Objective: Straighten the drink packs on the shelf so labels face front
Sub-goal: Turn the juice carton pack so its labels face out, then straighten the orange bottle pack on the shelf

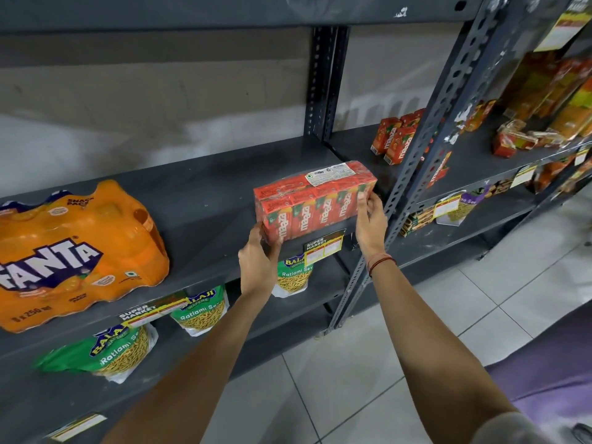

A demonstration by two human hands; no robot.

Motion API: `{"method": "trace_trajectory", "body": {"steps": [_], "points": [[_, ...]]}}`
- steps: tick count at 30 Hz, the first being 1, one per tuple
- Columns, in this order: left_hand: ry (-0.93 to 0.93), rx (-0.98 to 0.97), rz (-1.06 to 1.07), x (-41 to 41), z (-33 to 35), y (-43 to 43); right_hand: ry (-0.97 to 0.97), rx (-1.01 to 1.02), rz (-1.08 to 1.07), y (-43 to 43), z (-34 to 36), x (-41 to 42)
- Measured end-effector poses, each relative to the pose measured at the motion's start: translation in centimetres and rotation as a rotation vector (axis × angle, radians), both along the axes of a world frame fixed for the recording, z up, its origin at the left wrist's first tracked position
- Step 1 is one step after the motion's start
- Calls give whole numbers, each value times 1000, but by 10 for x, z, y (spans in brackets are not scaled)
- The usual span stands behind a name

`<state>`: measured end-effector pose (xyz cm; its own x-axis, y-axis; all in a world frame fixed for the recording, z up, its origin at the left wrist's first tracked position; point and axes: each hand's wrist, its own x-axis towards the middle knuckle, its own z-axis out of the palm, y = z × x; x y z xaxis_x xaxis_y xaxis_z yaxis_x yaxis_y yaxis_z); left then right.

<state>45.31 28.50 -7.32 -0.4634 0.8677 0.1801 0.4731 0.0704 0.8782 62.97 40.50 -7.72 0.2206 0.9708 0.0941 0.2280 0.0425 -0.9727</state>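
A shrink-wrapped red Maaza juice pack (314,198) stands at the front edge of the grey metal shelf (205,193), its labels facing me. My left hand (259,264) grips its lower left corner. My right hand (370,224) holds its right end, fingers on the front face. An orange Fanta bottle pack (73,251) lies at the shelf's left, logo facing front.
Loose Maaza cartons (395,141) stand on the adjoining shelf to the right, behind a perforated upright post (426,149). Green Balaji snack bags (198,312) sit on the shelf below. Price tags (322,248) hang on the shelf edge. Tiled floor lies at lower right.
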Motion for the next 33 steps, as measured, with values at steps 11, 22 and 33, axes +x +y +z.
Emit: {"method": "trace_trajectory", "body": {"steps": [11, 22, 33], "points": [[127, 268, 399, -120, 5, -119, -66, 364, 126, -143, -9, -148], [-56, 37, 486, -245, 19, -180, -90, 150, 756, -168, 21, -263], [-114, 45, 450, -230, 16, -173, -182, 134, 730, -142, 15, -240]]}}
